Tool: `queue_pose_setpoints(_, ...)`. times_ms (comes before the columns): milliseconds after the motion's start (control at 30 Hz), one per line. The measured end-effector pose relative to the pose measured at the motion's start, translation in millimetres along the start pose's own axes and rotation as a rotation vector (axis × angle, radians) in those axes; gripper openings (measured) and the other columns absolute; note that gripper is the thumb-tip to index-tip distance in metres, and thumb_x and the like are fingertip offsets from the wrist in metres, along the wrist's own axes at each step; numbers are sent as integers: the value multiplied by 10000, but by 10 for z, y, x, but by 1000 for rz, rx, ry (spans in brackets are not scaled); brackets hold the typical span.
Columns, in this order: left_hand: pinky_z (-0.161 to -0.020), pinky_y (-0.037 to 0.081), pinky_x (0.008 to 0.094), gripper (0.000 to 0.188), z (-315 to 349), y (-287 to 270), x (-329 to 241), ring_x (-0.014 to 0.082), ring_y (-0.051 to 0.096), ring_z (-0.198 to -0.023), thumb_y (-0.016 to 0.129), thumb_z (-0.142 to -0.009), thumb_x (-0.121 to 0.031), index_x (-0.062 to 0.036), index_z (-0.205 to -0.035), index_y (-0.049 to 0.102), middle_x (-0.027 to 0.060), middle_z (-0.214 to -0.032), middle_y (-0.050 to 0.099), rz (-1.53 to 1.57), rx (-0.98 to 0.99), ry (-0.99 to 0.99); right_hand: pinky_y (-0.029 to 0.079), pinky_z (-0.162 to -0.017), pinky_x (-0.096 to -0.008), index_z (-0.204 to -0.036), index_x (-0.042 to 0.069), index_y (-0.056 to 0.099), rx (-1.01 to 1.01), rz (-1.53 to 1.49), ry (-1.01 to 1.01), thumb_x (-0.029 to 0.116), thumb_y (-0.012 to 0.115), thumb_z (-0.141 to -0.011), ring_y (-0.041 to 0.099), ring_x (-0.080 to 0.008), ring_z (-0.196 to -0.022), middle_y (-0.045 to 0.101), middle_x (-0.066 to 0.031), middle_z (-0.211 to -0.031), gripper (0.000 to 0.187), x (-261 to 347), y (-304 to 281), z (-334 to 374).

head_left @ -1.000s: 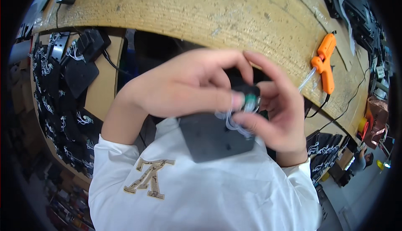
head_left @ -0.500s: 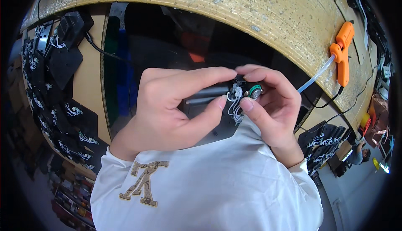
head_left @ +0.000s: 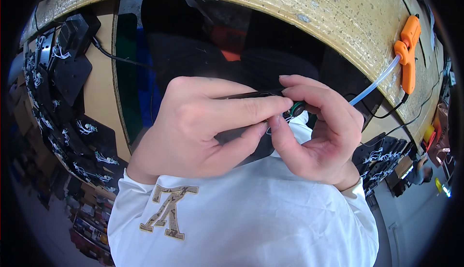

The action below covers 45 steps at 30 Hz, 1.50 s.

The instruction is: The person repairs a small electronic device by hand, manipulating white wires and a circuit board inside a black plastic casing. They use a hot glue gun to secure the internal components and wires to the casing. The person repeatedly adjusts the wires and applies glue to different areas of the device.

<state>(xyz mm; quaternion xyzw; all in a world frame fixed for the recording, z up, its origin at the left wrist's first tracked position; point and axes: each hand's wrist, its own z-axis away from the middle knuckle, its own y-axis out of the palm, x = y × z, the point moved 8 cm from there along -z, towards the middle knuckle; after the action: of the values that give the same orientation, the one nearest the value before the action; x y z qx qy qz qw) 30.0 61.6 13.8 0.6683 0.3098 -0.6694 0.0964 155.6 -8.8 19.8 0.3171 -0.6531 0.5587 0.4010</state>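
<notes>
In front of my chest, my left hand (head_left: 208, 124) is closed around a black plastic housing (head_left: 261, 94), most of which its fingers cover. Its index fingertip meets a small round part with a green ring (head_left: 297, 110) at the housing's right end. My right hand (head_left: 321, 131) pinches that round part between thumb and fingers. A bit of thin white wire (head_left: 269, 131) shows between the two thumbs. The exact joint between round part and housing is hidden by my fingers.
An orange hot glue gun (head_left: 409, 56) with a clear glue stick (head_left: 379, 84) lies on the worn bench (head_left: 333, 20) at the right. Black panels (head_left: 99, 134) with white wires fill the left side; more panels (head_left: 379, 163) stand right. Another person (head_left: 423, 174) is far off.
The round part has turned, its metal face no longer showing. My left index finger has come down over the wires and reaches it. My right hand has shifted slightly right.
</notes>
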Motion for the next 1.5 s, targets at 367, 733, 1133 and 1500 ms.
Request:
queue_pose_setpoints(367,-671,587,281,272,37,44,58,250,743,-745,693,-682,31,28,-952,727,150,-844,741,49,-70,-60,597,-666,-312,-849,-67,663,-27,12,-126,19,781,-652,734,-293,-751,706,-228,-877,245,6,21,25)
queue_pose_setpoints(733,-646,547,237,291,100,19,125,165,720,-704,654,-733,28,73,-1015,711,136,-806,735,236,-208,-170,551,-847,-322,-960,-112,665,118,-57,-51,-47,748,-719,715,-313,-969,690,-290,-1050,263,54,6,72)
queue_pose_setpoints(1133,-697,589,277,256,130,-26,21,226,743,-742,693,-627,40,57,-882,719,179,-824,737,127,-116,-137,560,-772,-325,-970,-117,667,255,-216,-111,-42,708,-680,711,-294,-835,689,-278,-990,302,118,-51,44)
queue_pose_setpoints(1500,-635,596,281,252,84,9,-170,253,738,-692,701,-582,33,46,-833,709,187,-789,726,48,-103,6,489,-608,-184,-907,-55,718,474,-337,326,-27,735,-662,673,-83,-709,730,-88,-827,247,-74,25,-117)
